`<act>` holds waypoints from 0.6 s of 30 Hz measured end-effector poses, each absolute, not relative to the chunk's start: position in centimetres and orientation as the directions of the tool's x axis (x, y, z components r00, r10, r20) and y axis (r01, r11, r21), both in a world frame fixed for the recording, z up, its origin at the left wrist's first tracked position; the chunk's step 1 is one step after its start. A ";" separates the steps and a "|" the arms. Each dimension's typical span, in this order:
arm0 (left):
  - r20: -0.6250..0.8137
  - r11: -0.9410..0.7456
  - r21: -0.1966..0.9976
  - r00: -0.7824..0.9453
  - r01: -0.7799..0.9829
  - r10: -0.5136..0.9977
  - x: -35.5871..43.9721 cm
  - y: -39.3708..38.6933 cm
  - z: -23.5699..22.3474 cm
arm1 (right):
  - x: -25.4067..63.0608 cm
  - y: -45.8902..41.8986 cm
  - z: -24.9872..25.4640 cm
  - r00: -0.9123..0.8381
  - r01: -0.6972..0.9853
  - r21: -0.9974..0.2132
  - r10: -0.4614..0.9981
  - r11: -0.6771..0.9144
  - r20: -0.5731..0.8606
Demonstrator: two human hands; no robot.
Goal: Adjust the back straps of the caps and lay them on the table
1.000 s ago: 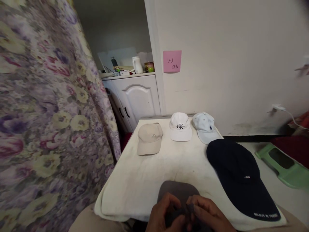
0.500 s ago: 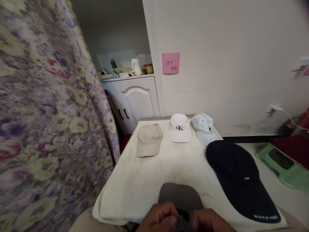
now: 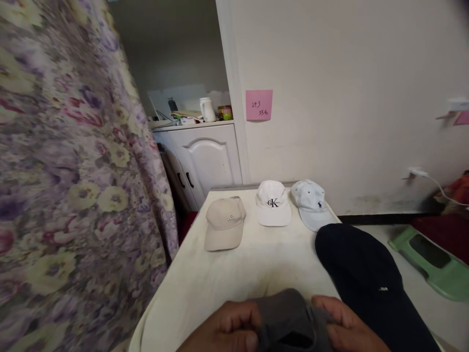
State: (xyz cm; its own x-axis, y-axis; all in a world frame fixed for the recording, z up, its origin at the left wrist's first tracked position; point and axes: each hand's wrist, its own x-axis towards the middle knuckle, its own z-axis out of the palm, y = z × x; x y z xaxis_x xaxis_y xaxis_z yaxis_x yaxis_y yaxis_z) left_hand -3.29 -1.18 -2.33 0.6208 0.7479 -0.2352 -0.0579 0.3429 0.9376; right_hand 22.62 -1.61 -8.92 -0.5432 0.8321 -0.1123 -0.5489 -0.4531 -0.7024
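At the near edge of the table, a dark grey cap (image 3: 282,313) is held between both of my hands, its lower part cut off by the frame. My left hand (image 3: 227,325) pinches it on the left, thumb toward me. On the other side, my right hand (image 3: 348,322) grips the strap end, beside a dark opening in the cap. A large navy cap (image 3: 362,269) lies to the right of my right hand. Farther back are a beige cap (image 3: 225,222), a white cap (image 3: 273,204) with black letters, and a pale blue cap (image 3: 310,204).
The caps rest on a table with a cream cloth (image 3: 190,288). A floral curtain (image 3: 73,195) hangs along the left. Behind stand a white cabinet (image 3: 208,156) and a wall with a pink note (image 3: 259,105). A green stool (image 3: 432,264) is on the floor at right.
The grey cap has been raised and turned, so its brim no longer points away and its opening shows. My hands have moved up and apart with it. The view has tilted slightly.
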 end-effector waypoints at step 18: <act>-0.014 0.220 0.941 0.619 -0.258 0.785 -4.1 8.4 2.7 | 22.3 8.9 -3.6 -0.504 -0.537 -0.829 0.847 -0.154 0.170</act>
State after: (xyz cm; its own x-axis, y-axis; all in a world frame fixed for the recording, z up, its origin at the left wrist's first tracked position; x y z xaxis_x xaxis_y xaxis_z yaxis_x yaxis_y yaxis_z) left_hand -4.10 8.36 2.71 0.6195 0.7849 -0.0142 -0.2577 0.2204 0.9407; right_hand 22.32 8.94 -3.64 -0.5040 0.8469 0.1696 -0.5371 -0.1536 -0.8294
